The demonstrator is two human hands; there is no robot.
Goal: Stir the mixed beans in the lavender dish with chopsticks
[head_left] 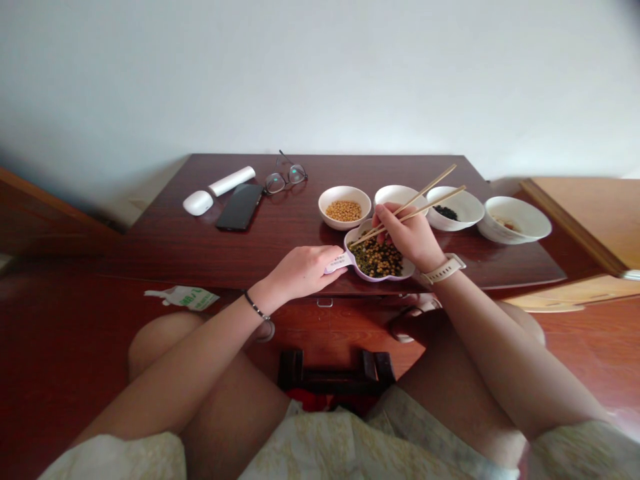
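My left hand (311,268) is closed around the short handle of a lilac-rimmed, scalloped bowl (367,275) at the table's front edge. In that bowl lie yellow beans mixed with small green and dark beans. My right hand (411,232) grips a pair of wooden chopsticks (434,199), whose tips reach into the mixed beans at the bowl's left side. Just behind stands a white bowl of yellow beans (345,211). Another white bowl (395,193) is partly hidden by my right hand, so its contents cannot be made out.
To the right are a white bowl with dark bits (463,212) and a white bowl with a few pale pieces (520,223). Glasses (286,180), a black phone (240,208), a white cylinder (232,181) and a rounded white case (198,203) lie on the table's left. A wall rises behind.
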